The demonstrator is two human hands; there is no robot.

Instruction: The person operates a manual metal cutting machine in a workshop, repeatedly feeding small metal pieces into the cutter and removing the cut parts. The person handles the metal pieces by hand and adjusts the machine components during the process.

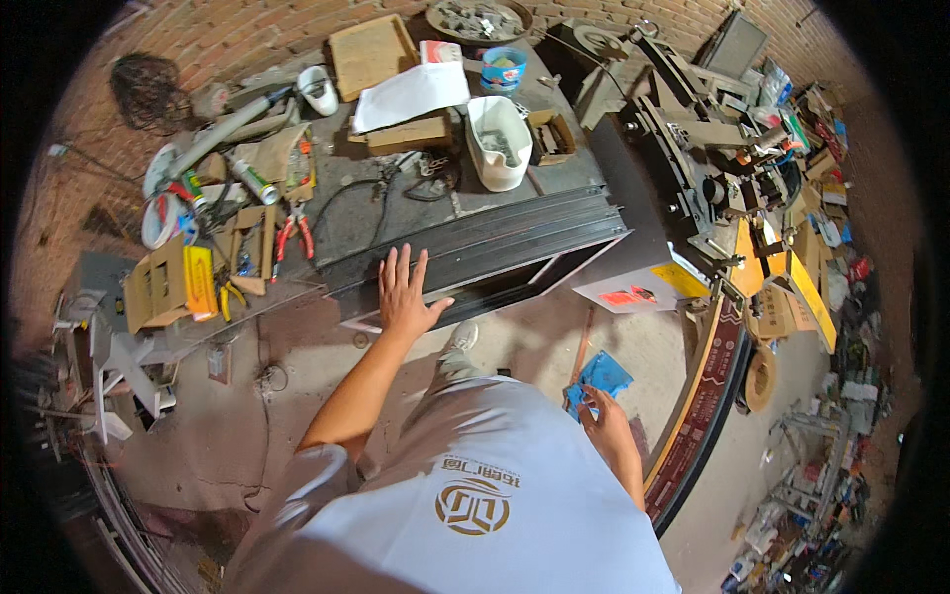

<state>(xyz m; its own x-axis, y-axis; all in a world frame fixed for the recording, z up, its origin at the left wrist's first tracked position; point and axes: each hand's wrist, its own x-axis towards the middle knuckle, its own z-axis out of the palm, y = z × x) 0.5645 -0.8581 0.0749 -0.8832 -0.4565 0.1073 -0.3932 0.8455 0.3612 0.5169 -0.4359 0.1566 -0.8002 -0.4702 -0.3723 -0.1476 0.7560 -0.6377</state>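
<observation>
My left hand (404, 293) lies flat with its fingers spread on a dark grey metal frame of long ribbed profiles (495, 238). The frame rests along the near edge of the workbench, and part of it overhangs the floor. My right hand (611, 433) hangs low at my right side, its fingers loosely bent and apart. Behind its fingertips shows a crumpled blue plastic piece (606, 372), seemingly on the floor; I cannot tell if they touch.
Pliers with red handles (287, 238), a white plastic tub (498, 144), cables, a cardboard box (158, 287) and papers (411, 96) crowd the workbench (346, 188). A machine (693, 178) stands at right, beside a long curved maroon strip (693, 426). Clutter lines the right wall.
</observation>
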